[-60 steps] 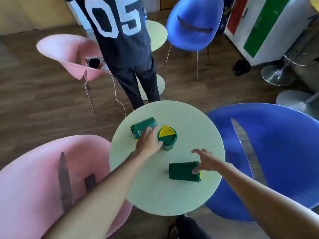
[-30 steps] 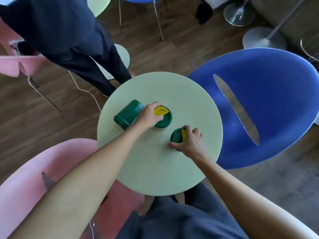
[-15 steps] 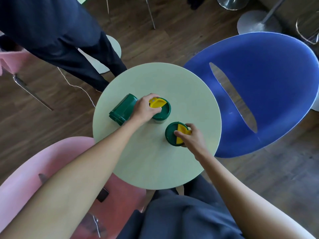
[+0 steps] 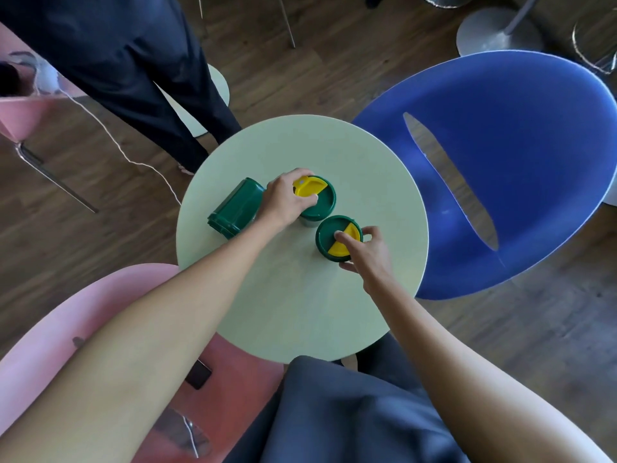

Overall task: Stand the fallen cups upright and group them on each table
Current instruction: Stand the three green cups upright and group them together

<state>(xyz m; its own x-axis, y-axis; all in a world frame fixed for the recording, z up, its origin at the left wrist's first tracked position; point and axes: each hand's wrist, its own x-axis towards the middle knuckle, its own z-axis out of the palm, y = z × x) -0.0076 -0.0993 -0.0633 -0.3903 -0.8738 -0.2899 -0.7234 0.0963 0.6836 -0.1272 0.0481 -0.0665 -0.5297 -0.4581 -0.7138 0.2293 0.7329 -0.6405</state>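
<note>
On the round pale-green table (image 4: 300,312) are three dark green cups with yellow-and-green lids. One cup (image 4: 235,208) lies on its side at the left. A second cup (image 4: 322,200) stands upright in the middle, and my left hand (image 4: 285,202) grips its left side and lid edge. A third cup (image 4: 337,237) stands upright just to its right and nearer me, almost touching it. My right hand (image 4: 367,250) holds this third cup from the right, with a fingertip on the lid.
A blue shell chair (image 4: 500,168) stands close to the table's right. A pink chair (image 4: 66,345) is at the near left, with a phone on its seat. A person in dark trousers (image 4: 140,78) stands beyond the table's far left edge. A thin white cable (image 4: 133,158) trails on the wooden floor.
My right hand stood the near cup upright, then slid it up next to the middle cup. My left hand has stayed on the middle cup. The left cup still lies on its side.
</note>
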